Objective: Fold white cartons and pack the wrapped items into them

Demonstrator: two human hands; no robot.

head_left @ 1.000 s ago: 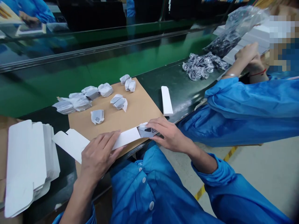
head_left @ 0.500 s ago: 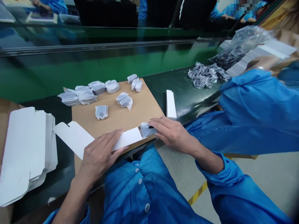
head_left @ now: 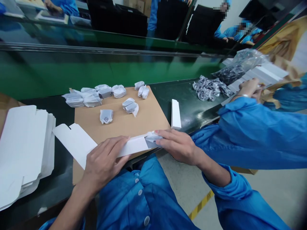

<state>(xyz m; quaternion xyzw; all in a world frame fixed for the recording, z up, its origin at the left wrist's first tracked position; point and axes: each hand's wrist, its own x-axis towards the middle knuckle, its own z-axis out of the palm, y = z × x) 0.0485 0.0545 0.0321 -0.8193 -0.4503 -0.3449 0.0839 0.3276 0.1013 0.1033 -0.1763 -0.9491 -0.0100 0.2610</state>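
My left hand [head_left: 105, 159] is closed round a narrow white carton [head_left: 135, 146] at the front edge of the bench, thumb below and fingers on top. At the carton's right end, my right hand [head_left: 176, 145] grips a small packet in whitish wrapping [head_left: 151, 137]. The packet sits at the carton's open end; how far inside it reaches is hidden. Under my left hand lies a flat white carton blank [head_left: 74, 140]. Several similar wrapped packets [head_left: 106, 116] are spread over the brown cardboard sheet [head_left: 115, 127] beyond my hands.
A stack of flat white carton blanks [head_left: 24, 147] stands at the left. One white carton [head_left: 176, 114] lies right of the sheet. Farther right are crumpled clear plastic bags [head_left: 211, 88] and a co-worker's hand [head_left: 249, 88] at white cartons [head_left: 266, 75]. The co-worker's blue sleeve [head_left: 259, 127] is close by.
The view has tilted slightly upward. My right hand stays on the packet at the carton's end, and the carton is turned a little. The co-worker's hand has shifted along the white cartons.
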